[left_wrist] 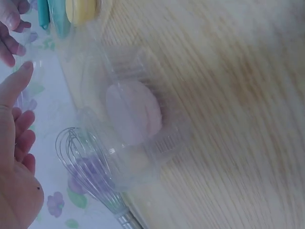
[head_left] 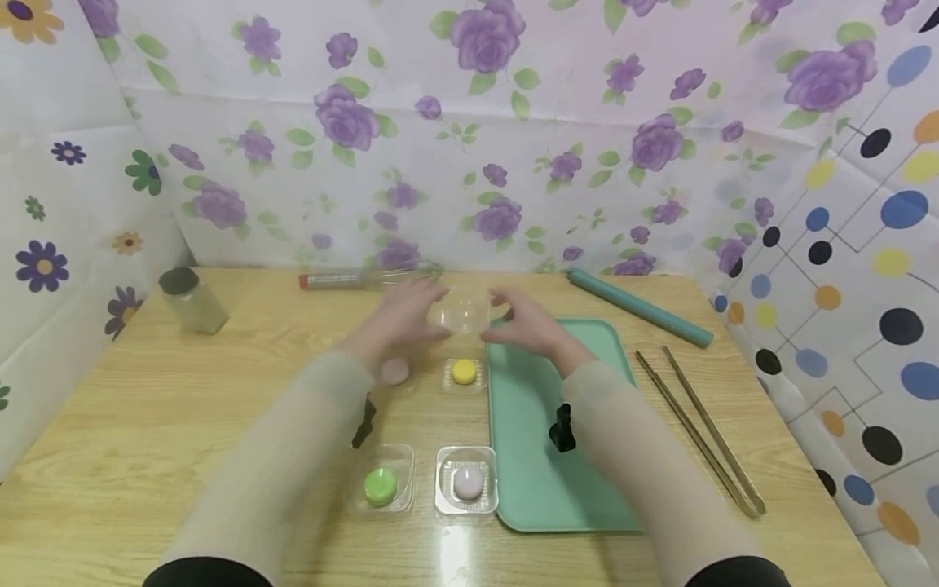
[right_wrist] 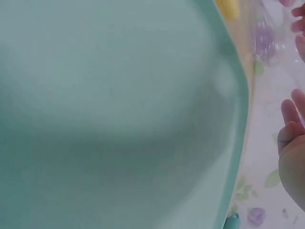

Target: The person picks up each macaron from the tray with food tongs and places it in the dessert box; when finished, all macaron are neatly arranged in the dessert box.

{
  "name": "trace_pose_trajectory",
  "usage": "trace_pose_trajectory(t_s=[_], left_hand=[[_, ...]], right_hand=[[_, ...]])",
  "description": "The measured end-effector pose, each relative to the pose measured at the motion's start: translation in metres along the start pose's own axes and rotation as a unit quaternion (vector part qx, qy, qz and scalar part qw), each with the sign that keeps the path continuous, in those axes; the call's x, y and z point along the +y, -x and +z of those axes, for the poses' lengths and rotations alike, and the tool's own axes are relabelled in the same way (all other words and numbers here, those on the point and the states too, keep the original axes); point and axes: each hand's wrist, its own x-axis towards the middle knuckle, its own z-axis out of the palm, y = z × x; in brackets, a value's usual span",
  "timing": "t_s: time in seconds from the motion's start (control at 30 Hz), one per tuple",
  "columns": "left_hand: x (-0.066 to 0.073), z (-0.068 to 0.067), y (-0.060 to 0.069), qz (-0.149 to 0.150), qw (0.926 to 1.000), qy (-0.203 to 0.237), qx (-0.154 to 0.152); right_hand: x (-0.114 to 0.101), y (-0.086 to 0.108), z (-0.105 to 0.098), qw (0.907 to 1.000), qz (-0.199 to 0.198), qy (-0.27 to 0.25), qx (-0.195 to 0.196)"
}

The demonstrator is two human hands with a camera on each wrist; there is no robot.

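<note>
Both hands are raised on either side of a clear plastic lid, which stands up behind a small clear box holding a yellow macaron. My left hand is at the lid's left edge, fingers loosely bent. The right hand is at its right edge, thumb and fingers apart. Whether the fingertips touch the lid, I cannot tell. A pale pink macaron sits in another clear box below the left hand. Nearer are a green macaron and a lilac macaron, each in a clear box.
A green tray lies under the right forearm. Tongs are to its right, with a teal roll behind. At the back left lies a whisk, and a dark-lidded jar stands farther left. Patterned cloth encloses the table.
</note>
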Motion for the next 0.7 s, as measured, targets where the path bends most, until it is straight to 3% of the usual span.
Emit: trace_pose_trajectory(t_s=[0.1, 0.37, 0.57, 0.7], left_hand=[[0.003, -0.001, 0.001, 0.016, 0.9998, -0.006, 0.013], [0.008, -0.002, 0.016, 0.050, 0.9972, 0.039, 0.041], [0.011, 0.000, 0.025, 0.058, 0.9945, 0.071, 0.052], [0.012, 0.000, 0.027, 0.042, 0.9947, 0.081, 0.047]], right_hand=[[-0.003, 0.005, -0.001, 1.0000, -0.008, 0.001, -0.001], [-0.012, 0.016, -0.001, 0.9992, -0.032, 0.014, -0.017], [-0.014, 0.019, -0.001, 0.9984, -0.048, 0.027, -0.014], [-0.015, 0.021, -0.001, 0.9974, -0.066, 0.024, -0.010]])
